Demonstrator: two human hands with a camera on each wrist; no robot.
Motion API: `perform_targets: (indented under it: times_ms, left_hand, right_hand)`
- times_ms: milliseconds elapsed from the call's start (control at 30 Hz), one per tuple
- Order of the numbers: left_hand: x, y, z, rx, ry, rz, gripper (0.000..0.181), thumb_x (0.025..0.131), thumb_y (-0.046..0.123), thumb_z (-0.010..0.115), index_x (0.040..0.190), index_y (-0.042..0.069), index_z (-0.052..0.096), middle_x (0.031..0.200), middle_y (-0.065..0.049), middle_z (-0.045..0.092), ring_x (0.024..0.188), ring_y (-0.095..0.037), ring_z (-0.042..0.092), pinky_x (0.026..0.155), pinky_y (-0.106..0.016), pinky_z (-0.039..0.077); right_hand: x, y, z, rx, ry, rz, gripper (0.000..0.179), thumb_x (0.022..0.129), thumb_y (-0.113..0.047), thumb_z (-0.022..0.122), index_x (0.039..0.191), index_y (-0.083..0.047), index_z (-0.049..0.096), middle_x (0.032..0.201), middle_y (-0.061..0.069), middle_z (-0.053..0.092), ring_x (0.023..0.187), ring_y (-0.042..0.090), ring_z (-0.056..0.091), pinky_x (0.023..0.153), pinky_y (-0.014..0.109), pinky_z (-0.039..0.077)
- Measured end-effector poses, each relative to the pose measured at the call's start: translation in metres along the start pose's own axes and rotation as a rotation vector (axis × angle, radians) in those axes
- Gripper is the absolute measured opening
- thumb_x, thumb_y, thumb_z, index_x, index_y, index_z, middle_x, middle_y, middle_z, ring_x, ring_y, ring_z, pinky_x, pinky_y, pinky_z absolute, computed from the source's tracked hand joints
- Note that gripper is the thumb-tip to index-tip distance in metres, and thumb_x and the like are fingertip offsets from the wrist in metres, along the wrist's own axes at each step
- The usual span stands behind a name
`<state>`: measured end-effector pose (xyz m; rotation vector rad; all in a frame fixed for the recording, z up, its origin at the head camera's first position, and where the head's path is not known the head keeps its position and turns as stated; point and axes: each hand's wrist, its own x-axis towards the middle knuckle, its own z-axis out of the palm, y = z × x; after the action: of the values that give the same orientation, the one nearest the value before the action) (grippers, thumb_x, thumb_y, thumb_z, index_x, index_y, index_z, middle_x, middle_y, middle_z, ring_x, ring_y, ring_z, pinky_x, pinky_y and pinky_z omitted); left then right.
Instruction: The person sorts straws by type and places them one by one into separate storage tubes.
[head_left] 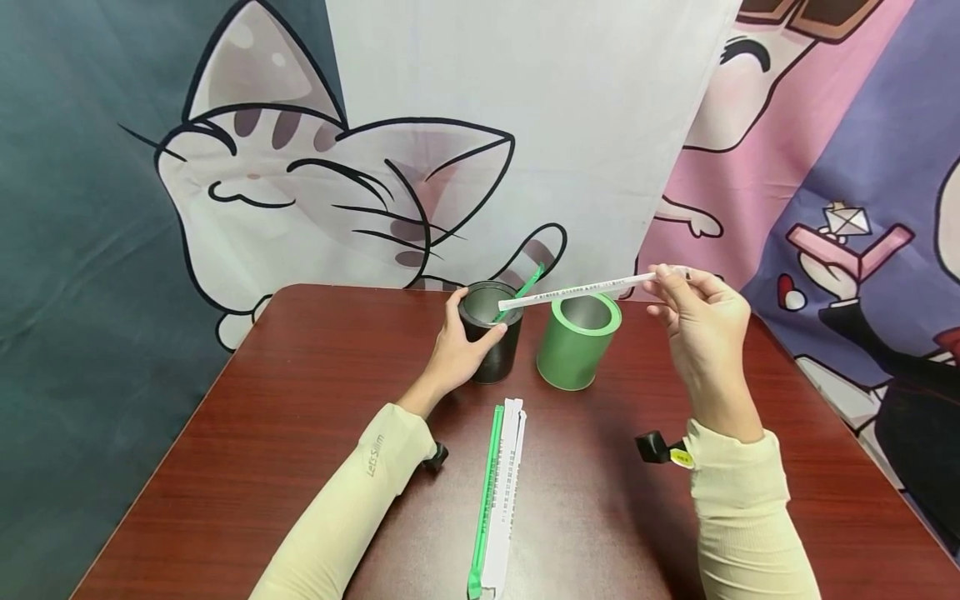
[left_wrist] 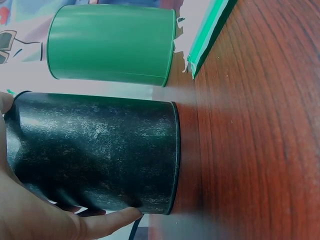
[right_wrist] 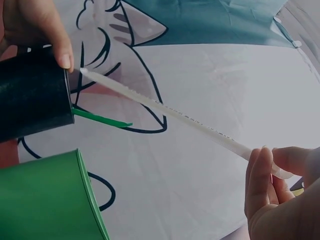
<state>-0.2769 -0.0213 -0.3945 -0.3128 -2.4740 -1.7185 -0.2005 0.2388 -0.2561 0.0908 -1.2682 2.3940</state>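
My left hand (head_left: 455, 346) holds the black can (head_left: 498, 360) around its side, thumb near the rim. The can stands upright on the table. Out of its mouth leans a green straw (head_left: 534, 279), also seen in the right wrist view. A long white straw (head_left: 592, 290) with printing along it is pinched at one end between the thumb and fingers of my right hand (head_left: 701, 321). The straw's free tip reaches over the black can's mouth in the head view. In the right wrist view that tip (right_wrist: 84, 71) appears just outside the rim, close to my left thumb.
A green can (head_left: 573, 354) stands right of the black one, its open mouth up. Several white straws (head_left: 504, 500) and a green straw (head_left: 486, 500) lie together on the brown table (head_left: 300, 417), pointing toward the cans. Behind hangs a cat-printed cloth (head_left: 585, 125).
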Motion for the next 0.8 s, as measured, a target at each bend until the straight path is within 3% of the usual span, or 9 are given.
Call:
perform_targets:
  times_ms: [800]
  left_hand:
    - [0.002,-0.002,0.000,0.006,0.000,-0.009,0.084,0.075,0.063,0.061,0.141,0.038,0.015,0.132,-0.001,0.041,0.116,-0.021,0.044,0.093,-0.046,0.036]
  right_hand:
    - [0.006,0.018,0.005,-0.056,-0.017,-0.004,0.015,0.073,0.009,0.072,0.084,0.007,0.062,0.079,0.016,0.067,0.062,0.020,0.065,0.049,0.025,0.050]
